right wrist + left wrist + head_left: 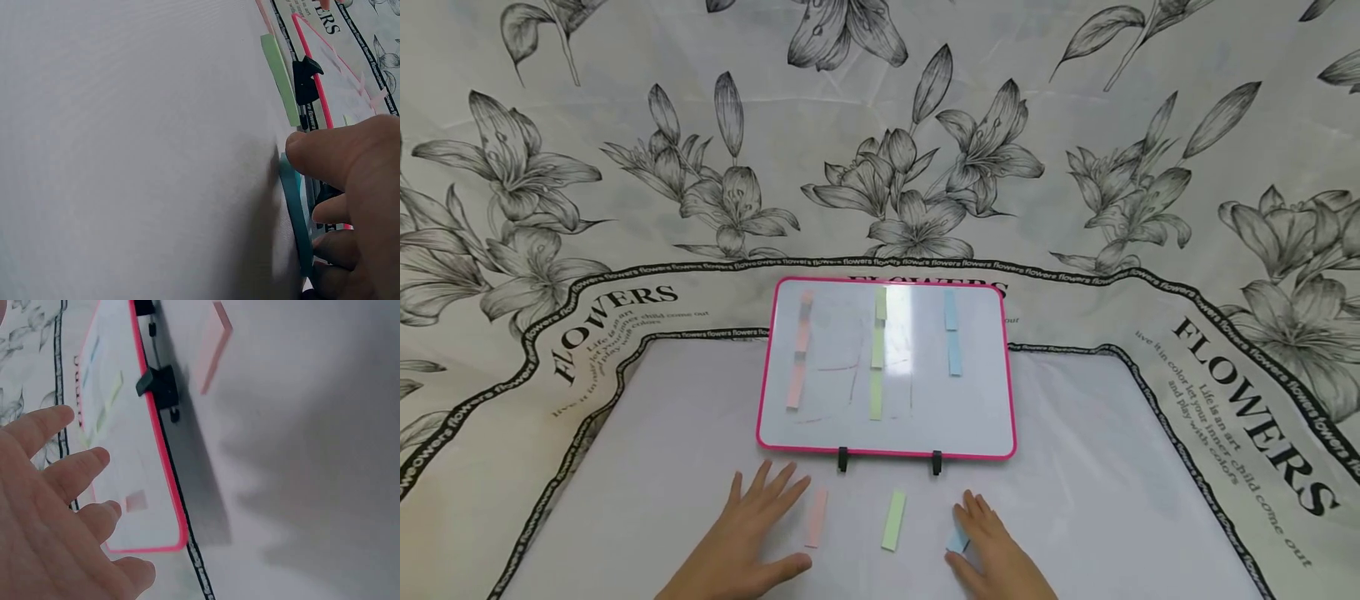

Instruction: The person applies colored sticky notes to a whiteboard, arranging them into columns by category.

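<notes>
A white board (835,425) with a pink rim stands tilted on the table, bearing columns of pink, green and blue sticky strips. Before it lie a pink strip pad (817,518), a green strip pad (893,521) and a blue strip pad (957,540). My left hand (748,529) spreads its fingers left of the pink pad and holds nothing. Over the blue pad is my right hand (996,546), hiding much of it; the thumb and fingers look apart. In the right wrist view the thumb lies by one end of the blue pad (297,219), fingers beyond it.
Two black clips (842,459) support the board's lower edge. The blue column (953,333) holds two strips; the pink column (797,367) and green column (877,358) are longer. Faint marker lines show between them. Flower-printed cloth (730,200) rises behind the white table surface (1097,450).
</notes>
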Demonstrator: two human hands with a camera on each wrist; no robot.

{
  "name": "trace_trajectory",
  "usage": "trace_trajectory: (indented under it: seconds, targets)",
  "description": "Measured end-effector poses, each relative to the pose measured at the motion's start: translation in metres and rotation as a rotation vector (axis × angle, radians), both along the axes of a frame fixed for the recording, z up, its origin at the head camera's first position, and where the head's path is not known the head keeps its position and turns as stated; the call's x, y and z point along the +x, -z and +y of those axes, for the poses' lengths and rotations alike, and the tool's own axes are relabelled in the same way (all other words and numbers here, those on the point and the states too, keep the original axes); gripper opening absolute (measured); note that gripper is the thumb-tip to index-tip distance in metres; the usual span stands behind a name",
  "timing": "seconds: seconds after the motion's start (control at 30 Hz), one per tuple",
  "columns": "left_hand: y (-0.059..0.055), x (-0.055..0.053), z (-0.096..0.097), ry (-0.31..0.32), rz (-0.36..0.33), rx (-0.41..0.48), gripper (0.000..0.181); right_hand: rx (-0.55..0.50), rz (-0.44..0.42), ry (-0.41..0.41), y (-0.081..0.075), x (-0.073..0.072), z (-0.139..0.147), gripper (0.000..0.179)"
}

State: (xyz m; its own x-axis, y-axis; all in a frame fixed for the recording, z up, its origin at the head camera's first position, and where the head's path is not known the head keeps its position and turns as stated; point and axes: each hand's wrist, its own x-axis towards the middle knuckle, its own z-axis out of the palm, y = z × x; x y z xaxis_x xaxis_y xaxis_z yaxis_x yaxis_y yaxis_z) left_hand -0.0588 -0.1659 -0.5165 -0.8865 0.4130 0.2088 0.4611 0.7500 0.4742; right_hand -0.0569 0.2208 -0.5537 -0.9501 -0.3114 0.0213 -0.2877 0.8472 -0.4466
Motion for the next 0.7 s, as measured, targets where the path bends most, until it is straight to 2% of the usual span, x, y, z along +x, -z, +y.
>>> trace_trajectory:
  seconds: [0.2, 0.43, 0.57, 0.7]
  targets:
    - [-0.003, -0.003, 0.014, 0.089, 0.04, 0.01, 0.085, -0.093, -0.074, -0.035, -0.01, -0.004, 0.005, 0.059]
    - [-0.004, -0.005, 0.026, 0.136, 0.029, -0.006, 0.087, -0.055, -0.064, -0.024, -0.008, -0.003, 0.004, 0.062]
    - [-0.003, -0.004, 0.027, 0.142, 0.06, -0.032, 0.086, -0.067, -0.056, -0.024, -0.007, -0.004, 0.003, 0.059]
    - [-0.001, -0.001, 0.025, 0.119, 0.037, -0.037, 0.085, -0.101, -0.071, -0.05, -0.011, -0.006, 0.005, 0.057]
